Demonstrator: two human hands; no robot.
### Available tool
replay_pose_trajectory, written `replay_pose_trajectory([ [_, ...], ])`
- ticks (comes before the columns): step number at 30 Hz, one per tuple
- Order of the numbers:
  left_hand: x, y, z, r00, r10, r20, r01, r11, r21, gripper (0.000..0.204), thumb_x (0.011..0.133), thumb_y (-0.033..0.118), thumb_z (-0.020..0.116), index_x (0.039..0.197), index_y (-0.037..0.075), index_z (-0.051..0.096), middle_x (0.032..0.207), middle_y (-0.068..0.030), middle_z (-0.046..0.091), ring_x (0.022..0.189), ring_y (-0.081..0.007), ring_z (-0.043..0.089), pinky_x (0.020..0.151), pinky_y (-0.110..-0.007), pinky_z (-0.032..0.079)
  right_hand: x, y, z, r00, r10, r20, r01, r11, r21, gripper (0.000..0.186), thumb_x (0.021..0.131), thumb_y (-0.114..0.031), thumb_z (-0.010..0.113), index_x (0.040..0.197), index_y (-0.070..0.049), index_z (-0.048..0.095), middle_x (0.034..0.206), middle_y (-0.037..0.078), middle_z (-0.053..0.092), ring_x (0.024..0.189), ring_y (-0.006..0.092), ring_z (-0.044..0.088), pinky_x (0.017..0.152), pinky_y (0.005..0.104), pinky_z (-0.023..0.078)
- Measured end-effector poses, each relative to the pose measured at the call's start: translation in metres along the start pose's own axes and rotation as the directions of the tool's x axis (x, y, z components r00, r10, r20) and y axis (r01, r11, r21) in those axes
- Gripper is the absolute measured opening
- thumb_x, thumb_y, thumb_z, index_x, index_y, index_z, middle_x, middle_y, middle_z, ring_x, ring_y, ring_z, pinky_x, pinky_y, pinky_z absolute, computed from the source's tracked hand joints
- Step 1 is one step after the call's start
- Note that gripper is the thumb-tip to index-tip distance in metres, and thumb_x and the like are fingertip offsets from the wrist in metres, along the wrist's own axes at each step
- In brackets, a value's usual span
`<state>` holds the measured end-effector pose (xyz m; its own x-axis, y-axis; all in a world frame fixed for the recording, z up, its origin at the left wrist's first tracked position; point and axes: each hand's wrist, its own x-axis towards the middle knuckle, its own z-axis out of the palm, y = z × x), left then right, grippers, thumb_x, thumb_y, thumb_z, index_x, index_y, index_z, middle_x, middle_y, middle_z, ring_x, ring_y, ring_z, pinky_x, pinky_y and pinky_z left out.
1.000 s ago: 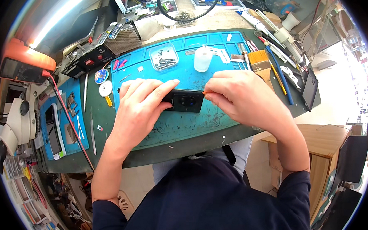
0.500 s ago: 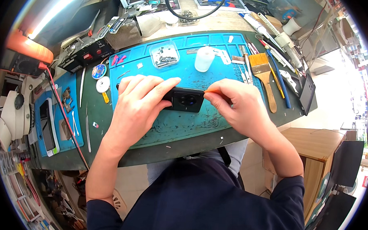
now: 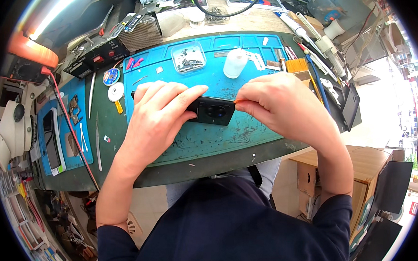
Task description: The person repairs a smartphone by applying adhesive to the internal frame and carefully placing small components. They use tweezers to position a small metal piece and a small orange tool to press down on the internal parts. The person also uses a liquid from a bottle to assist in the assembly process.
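A black phone (image 3: 221, 118) with a round camera bump stands on its long edge, tilted, over the blue work mat. My left hand (image 3: 159, 110) grips it by the left part, fingers over the top edge and thumb on the near face. At the phone's right end my right hand (image 3: 278, 103) pinches a small orange piece (image 3: 238, 101), which touches the phone's upper right corner. Most of that piece is hidden by the fingertips, so its exact kind cannot be told. Just beyond the phone stands a white plastic bottle (image 3: 235, 64).
A clear box of small parts (image 3: 188, 59) sits at the back of the mat (image 3: 203, 146). Solder reels (image 3: 116, 92) and tweezers (image 3: 99, 149) lie to the left, near another phone (image 3: 53, 140). A wide brush (image 3: 297, 66) and several tools lie at the right.
My right hand has turned, its wrist and forearm rising up and outward, with the orange piece still pinched at the phone's corner. My left hand holds the phone almost unchanged.
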<state>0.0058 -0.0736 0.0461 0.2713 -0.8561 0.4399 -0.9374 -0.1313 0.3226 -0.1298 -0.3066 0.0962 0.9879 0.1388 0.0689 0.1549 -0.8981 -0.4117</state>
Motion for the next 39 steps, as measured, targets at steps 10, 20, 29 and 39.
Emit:
replay_pose_trajectory([
  [10, 0.001, 0.0, 0.0, 1.0, -0.001, -0.003, 0.001, 1.0, -0.005, 0.05, 0.079, 0.009, 0.081, 0.127, 0.011, 0.071, 0.104, -0.0052, 0.069, 0.096, -0.0252, 0.063, 0.089, -0.039, 0.042, 0.003, 0.002, 0.0, 1.0, 0.007, 0.023, -0.007, 1.0, 0.02, 0.016, 0.092, -0.016, 0.074, 0.088, 0.0, 0.073, 0.078, 0.014, 0.07, 0.074, 0.0336, 0.068, 0.068, 0.0413, 0.054],
  [20, 0.0, 0.0, 0.003, 1.0, -0.006, -0.014, 0.006, 1.0, 0.0, 0.048, 0.078, 0.008, 0.081, 0.125, 0.011, 0.072, 0.103, -0.0041, 0.069, 0.095, -0.0241, 0.063, 0.088, -0.039, 0.042, -0.01, 0.005, 0.02, 0.99, 0.103, -0.098, -0.081, 0.974, 0.212, 0.017, 0.093, -0.02, 0.074, 0.09, -0.003, 0.074, 0.075, 0.014, 0.07, 0.072, 0.0331, 0.069, 0.067, 0.0419, 0.054],
  [29, 0.0, 0.003, 0.001, 1.0, -0.014, -0.005, 0.014, 1.0, 0.001, 0.048, 0.079, 0.008, 0.082, 0.126, 0.011, 0.072, 0.103, -0.0046, 0.069, 0.095, -0.0244, 0.063, 0.089, -0.039, 0.042, -0.018, -0.004, 0.033, 0.967, 0.203, -0.152, -0.156, 0.949, 0.276, 0.016, 0.091, -0.018, 0.077, 0.092, -0.003, 0.073, 0.075, 0.014, 0.07, 0.07, 0.0313, 0.07, 0.064, 0.0388, 0.055],
  [39, 0.002, 0.001, 0.0, 1.0, 0.0, 0.001, 0.0, 1.0, -0.001, 0.049, 0.08, 0.009, 0.081, 0.128, 0.01, 0.071, 0.104, -0.0053, 0.069, 0.097, -0.0251, 0.062, 0.091, -0.039, 0.042, -0.026, -0.008, 0.052, 0.898, 0.336, -0.284, -0.182, 0.872, 0.455, 0.011, 0.093, -0.013, 0.076, 0.097, -0.003, 0.074, 0.081, 0.011, 0.07, 0.069, 0.025, 0.069, 0.063, 0.036, 0.053],
])
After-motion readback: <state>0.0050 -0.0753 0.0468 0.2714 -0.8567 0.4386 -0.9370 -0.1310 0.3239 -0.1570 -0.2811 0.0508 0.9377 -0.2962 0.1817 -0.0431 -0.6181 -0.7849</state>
